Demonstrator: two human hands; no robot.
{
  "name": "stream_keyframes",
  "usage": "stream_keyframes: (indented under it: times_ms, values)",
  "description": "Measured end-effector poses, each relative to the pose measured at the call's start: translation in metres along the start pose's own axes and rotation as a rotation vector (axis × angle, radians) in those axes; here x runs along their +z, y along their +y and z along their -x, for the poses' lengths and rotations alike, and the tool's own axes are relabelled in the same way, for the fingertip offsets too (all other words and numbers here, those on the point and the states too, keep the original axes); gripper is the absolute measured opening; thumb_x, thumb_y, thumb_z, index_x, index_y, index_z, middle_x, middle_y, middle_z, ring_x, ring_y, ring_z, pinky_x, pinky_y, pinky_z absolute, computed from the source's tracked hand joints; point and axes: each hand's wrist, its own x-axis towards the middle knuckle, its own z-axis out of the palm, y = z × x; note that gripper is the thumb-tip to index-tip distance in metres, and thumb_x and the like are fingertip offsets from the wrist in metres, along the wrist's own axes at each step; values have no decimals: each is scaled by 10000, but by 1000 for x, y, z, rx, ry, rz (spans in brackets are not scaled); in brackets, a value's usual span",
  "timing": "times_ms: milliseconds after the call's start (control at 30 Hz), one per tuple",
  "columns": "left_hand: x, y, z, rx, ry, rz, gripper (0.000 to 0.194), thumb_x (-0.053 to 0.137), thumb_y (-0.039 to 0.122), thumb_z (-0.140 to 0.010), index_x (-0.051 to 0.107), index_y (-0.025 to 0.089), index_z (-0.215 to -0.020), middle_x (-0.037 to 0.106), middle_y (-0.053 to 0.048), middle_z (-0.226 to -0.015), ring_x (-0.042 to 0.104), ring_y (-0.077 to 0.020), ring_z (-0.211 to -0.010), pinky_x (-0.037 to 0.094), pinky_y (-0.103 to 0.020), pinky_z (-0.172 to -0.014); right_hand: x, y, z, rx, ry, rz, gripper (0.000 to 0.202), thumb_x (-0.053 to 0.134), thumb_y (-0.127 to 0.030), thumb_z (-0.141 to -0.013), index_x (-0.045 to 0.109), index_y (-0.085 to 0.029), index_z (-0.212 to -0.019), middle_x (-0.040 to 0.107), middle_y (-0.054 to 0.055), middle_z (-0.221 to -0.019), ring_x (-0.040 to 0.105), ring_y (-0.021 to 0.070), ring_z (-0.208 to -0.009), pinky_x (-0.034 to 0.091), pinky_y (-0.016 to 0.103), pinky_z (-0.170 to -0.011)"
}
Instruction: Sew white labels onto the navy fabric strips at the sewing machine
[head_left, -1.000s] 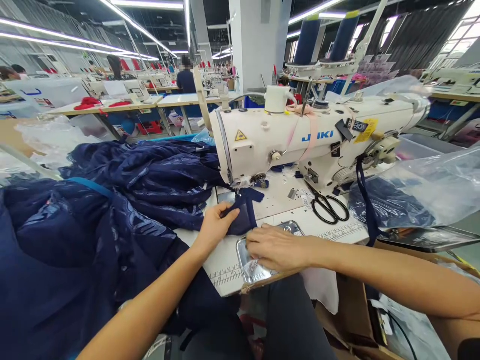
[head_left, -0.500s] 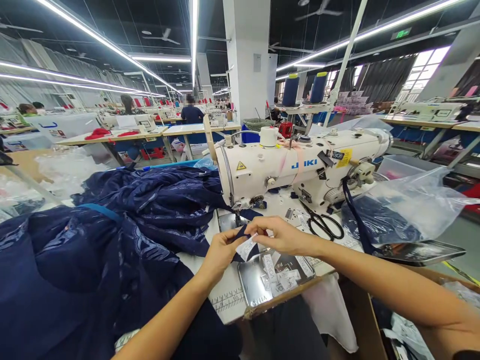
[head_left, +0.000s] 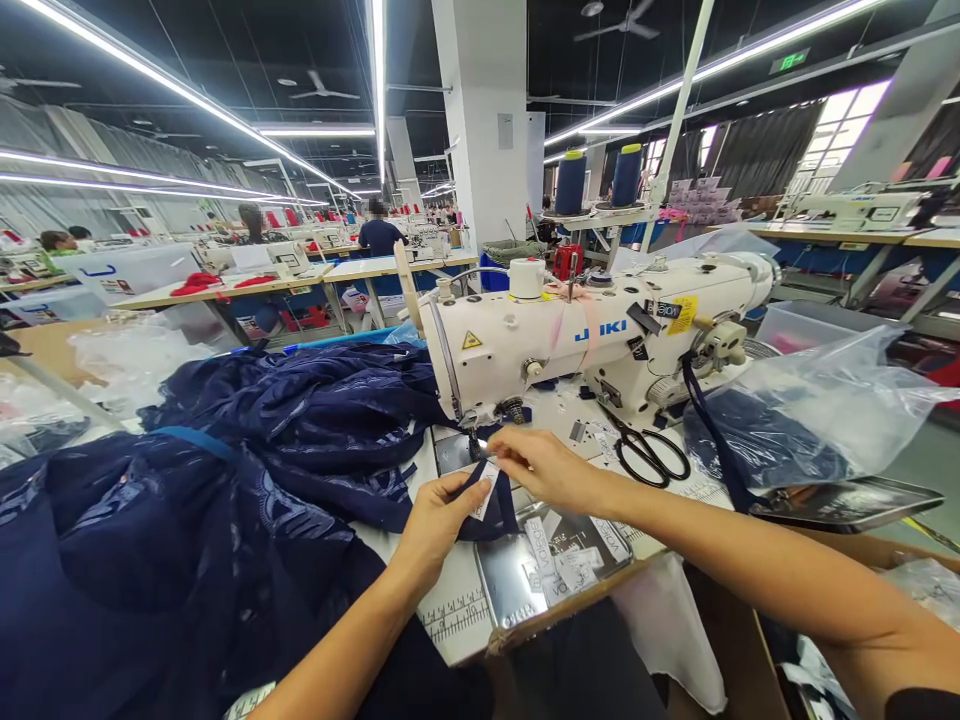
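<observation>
My left hand [head_left: 444, 515] pinches a white printed label [head_left: 486, 490] against a navy fabric strip [head_left: 499, 515], just in front of the sewing machine [head_left: 525, 335]. Close to the needle area [head_left: 474, 445], my right hand [head_left: 541, 468] has its thumb and fingertips together. What lies between them is too small to make out. Below my hands, a metal tray [head_left: 510, 585] holds several white labels [head_left: 559, 560]. The navy garment [head_left: 300, 430] spreads in a heap over the left side, with the strip running towards it.
Black scissors [head_left: 652, 455] lie on the machine bed right of my right hand. A clear plastic bag [head_left: 810, 410] with dark fabric sits farther right. Two navy thread cones [head_left: 572, 185] stand behind the machine. A person [head_left: 381, 235] sits at a table in the background.
My right hand has drawn off the label and moved slightly up and left to the needle area. My left hand keeps the label and strip, now turned more upright. The view has shifted slightly.
</observation>
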Motion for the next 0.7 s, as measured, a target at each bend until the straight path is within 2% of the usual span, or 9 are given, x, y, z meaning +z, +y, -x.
stream_keyframes:
  times_ms: [67,167,267,400,700]
  values:
    - [-1,-1,0,-52,13,53,219,728,357,-549,680,156,-618,609,12,-575,488,-89,-526,374,-204,-536,4,4,3,139,53,-157,115,416,-135,-811,523,-152,-774,520,-14,-670,458,97,-585,364,221,-577]
    - [-1,-2,0,-70,22,76,221,739,346,-541,681,151,-627,620,9,-579,499,-85,-530,377,-196,-540,8,8,2,322,-20,-475,160,437,-234,-811,510,-147,-698,459,-49,-558,414,75,-495,336,208,-512]
    - [0,-2,0,-56,24,68,221,739,346,-544,671,141,-594,623,4,-579,504,-88,-529,383,-201,-542,9,8,-2,381,-84,-674,176,556,-310,-721,527,-141,-679,429,-66,-518,394,68,-488,313,204,-494]
    - [1,-1,2,-43,35,60,206,743,324,-540,686,142,-618,627,1,-572,513,-98,-533,392,-210,-544,12,5,-5,390,-58,-730,181,581,-307,-661,521,-142,-621,421,-64,-504,358,63,-480,274,205,-471]
    - [-1,2,1,-64,29,82,234,754,304,-530,709,150,-699,661,-10,-631,527,-91,-540,403,-193,-541,17,2,-3,405,-16,-716,95,533,-219,-699,517,-149,-637,410,-67,-506,365,66,-480,283,202,-470]
